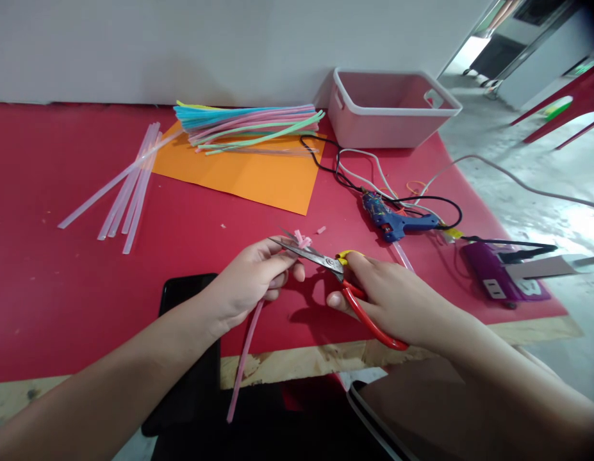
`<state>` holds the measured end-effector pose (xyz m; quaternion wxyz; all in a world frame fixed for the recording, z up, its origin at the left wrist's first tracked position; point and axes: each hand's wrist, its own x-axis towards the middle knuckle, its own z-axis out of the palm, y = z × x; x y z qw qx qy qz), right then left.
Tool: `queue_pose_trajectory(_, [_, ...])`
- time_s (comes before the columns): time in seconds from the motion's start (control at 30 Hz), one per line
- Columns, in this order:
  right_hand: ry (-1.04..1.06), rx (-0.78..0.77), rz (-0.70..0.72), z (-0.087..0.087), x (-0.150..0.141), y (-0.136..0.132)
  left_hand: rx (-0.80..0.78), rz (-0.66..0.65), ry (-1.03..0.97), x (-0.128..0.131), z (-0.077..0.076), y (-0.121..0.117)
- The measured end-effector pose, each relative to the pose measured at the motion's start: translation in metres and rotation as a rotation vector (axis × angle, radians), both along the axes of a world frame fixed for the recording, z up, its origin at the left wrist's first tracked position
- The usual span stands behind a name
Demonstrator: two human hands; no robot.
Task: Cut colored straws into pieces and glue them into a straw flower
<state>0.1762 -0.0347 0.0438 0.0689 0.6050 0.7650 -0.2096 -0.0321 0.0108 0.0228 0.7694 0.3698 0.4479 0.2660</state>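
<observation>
My left hand (pixel 261 275) is closed, pinching a pink pipe cleaner (pixel 246 358) whose long tail hangs down past the table edge. At my left fingertips sits a small cluster of pink bits (pixel 302 240); whether it is joined to the pipe cleaner is hidden by the fingers. My right hand (pixel 383 294) grips scissors (pixel 320 257) with red and yellow handles. The blades are parted and point left, with their tips at my left fingers and the pink cluster beside them. A short pink snippet (pixel 321 230) lies on the table just beyond.
Pipe cleaners (pixel 248 125) lie on orange paper (pixel 272 179), with glue sticks (pixel 133 186) to their left. A plastic bin (pixel 393 128) stands at the back. On the right are a blue glue gun (pixel 397 221), cords and a purple power strip (pixel 498 275). A black phone (pixel 186 365) lies under my left forearm.
</observation>
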Motion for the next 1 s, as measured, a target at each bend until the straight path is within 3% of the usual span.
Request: queue_pose_trajectory(1.0, [0.215,-0.096,-0.049,-0.0008,0.0034,0.0034,-0.157,0.018,-0.128,-0.0029,0.0000,0.0032])
